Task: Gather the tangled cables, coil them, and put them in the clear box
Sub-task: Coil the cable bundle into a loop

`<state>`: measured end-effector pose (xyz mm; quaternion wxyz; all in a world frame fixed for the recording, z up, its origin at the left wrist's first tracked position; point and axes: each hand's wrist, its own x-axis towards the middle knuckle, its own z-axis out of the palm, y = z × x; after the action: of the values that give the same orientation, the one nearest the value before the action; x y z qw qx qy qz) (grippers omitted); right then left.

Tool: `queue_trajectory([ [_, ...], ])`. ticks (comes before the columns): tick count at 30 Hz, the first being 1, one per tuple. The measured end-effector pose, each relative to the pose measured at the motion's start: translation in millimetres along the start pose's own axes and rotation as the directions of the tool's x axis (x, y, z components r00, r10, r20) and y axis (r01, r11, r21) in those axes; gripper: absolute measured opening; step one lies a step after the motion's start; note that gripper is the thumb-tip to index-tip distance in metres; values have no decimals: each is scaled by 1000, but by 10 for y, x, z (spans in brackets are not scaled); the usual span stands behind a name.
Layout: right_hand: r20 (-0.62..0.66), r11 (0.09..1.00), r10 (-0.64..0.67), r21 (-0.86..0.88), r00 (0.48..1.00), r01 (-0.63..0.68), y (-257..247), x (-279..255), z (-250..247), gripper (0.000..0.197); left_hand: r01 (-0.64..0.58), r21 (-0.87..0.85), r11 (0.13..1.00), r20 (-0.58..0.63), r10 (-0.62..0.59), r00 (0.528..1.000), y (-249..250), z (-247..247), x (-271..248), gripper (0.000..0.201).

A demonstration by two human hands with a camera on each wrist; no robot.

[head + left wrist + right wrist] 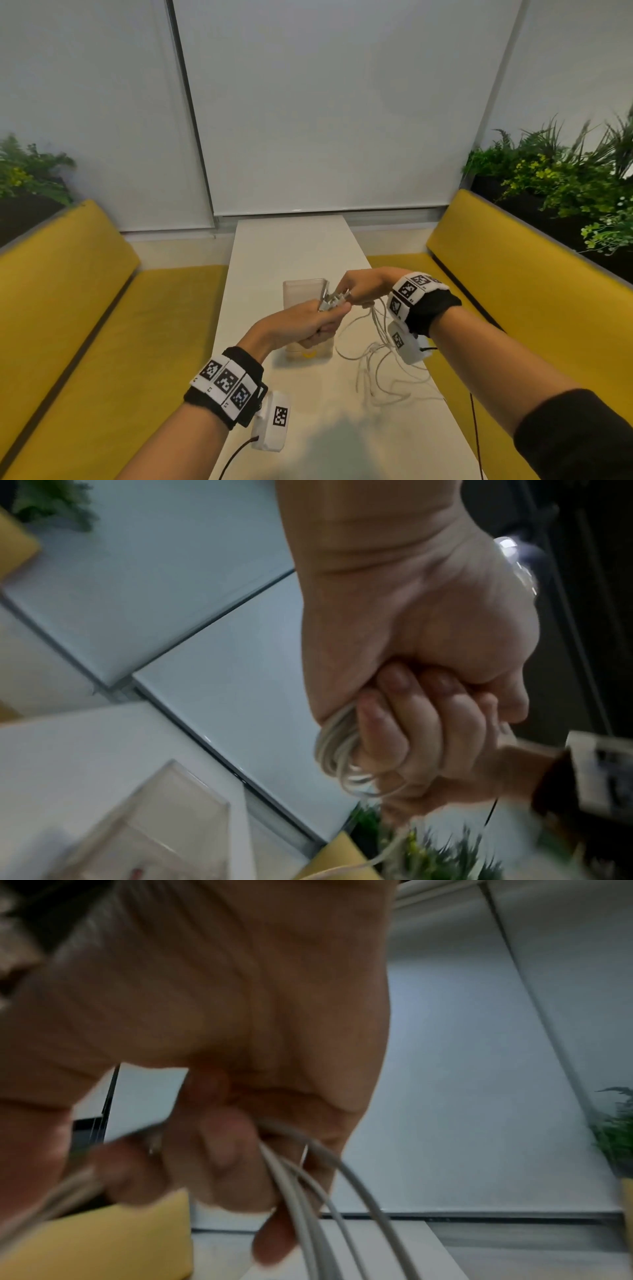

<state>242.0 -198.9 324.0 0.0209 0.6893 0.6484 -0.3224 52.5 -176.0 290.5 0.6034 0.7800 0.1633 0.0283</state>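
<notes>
Above the white table (294, 246) my left hand (308, 323) grips a bundle of white cable loops (337, 746), its fingers curled tight round them. My right hand (363, 286) meets it from the right and pinches cable strands (308, 1185) that run down from its fingers. Loose white cable (380, 370) trails from both hands onto the table in tangled loops. The clear box (301, 291) stands upright just behind and under my left hand; something yellow shows at its bottom.
Yellow benches (85, 308) line both sides of the narrow table. Planters with green plants (565, 178) sit behind the bench backs. A white blind (325, 102) covers the window at the far end. A dark wire (476, 438) hangs by my right forearm.
</notes>
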Motion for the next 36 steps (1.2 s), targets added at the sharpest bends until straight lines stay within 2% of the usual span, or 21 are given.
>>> queue_trajectory([
  [2,11,1000,24,0,1000,-24,-35,-14,-30,26,56,141,988,-32,-52,998,-55,20,31,54],
  [5,40,998,17,54,999,-19,-131,-72,-45,20,139,253,957,-73,-125,990,-110,48,72,62],
  [6,55,994,2,106,998,-8,-155,-91,-49,18,148,281,948,-93,-126,988,-123,51,86,57],
  [7,59,986,-13,169,998,2,-160,-104,-50,17,136,309,941,-113,-106,988,-136,57,96,42],
  [9,40,945,-35,326,999,20,-153,-131,-48,18,120,312,942,-175,-67,982,-113,63,114,31],
  [11,7,893,-58,448,998,49,-140,-143,-31,24,75,284,956,-223,-10,975,-61,68,125,25],
  [13,-32,844,-80,530,996,85,-126,-160,-31,32,60,269,961,-275,17,961,-57,66,135,28],
  [15,-65,752,-85,650,994,107,-117,-194,-41,34,108,244,964,-325,-23,945,-78,71,142,36],
  [17,-96,661,-77,740,992,122,-95,-207,-43,34,163,216,963,-359,-77,930,-110,68,162,54],
  [22,-148,634,-29,762,989,132,-114,-197,-16,28,84,147,986,-366,-25,930,-125,73,191,45],
  [24,-164,580,-45,799,985,159,-124,-206,-19,23,38,91,995,-397,1,918,-158,59,214,46],
  [29,-230,509,-112,822,967,255,-158,-209,28,13,-53,-66,996,-442,18,897,-215,20,246,61],
  [32,-294,416,-129,851,947,320,-206,-162,114,14,-107,-167,980,-459,19,888,-169,7,243,69],
  [34,-351,348,-131,860,927,374,-244,-118,196,11,-145,-242,959,-507,2,862,-140,-9,265,66],
  [36,-414,353,-101,835,905,422,-275,-78,280,11,-161,-297,941,-568,-39,822,-112,-13,311,65],
])
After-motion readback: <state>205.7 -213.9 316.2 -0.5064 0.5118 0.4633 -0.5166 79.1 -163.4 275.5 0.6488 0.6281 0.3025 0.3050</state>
